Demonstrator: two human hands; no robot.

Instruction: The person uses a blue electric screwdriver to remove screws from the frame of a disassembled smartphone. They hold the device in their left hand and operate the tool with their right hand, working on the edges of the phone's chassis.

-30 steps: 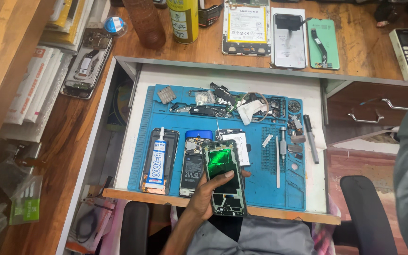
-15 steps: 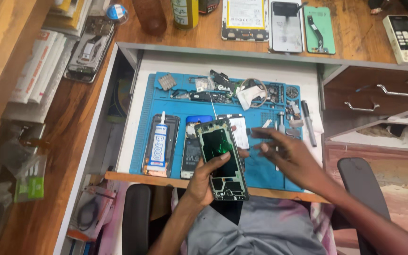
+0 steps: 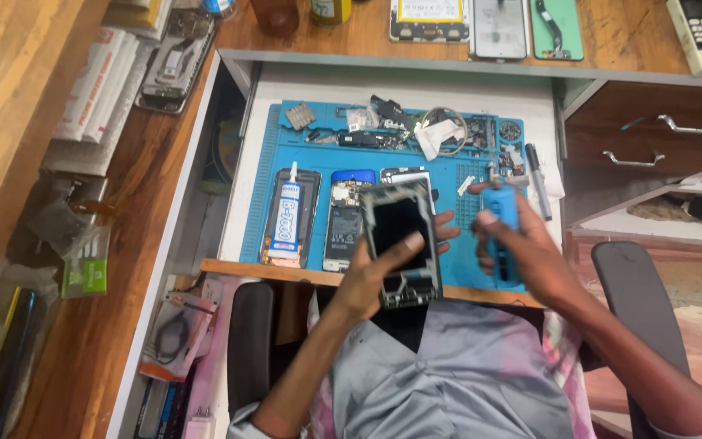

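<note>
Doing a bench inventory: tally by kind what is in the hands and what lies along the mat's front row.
Opened phones: 3, one in the left hand, two on the mat at and
Blue tools: 1, in the right hand
Glue tubes: 1
Dark trays: 1, under the tube
Total: 6

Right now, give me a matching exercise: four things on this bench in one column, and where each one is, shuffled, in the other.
Things:
1. open phone
2. blue tool
3. glue tube
4. pen

Places:
A. lying on a dark phone on the mat's left side
B. in the left hand
C. at the mat's right edge
D. in the right hand

Pairs: 1-B, 2-D, 3-A, 4-C
</note>
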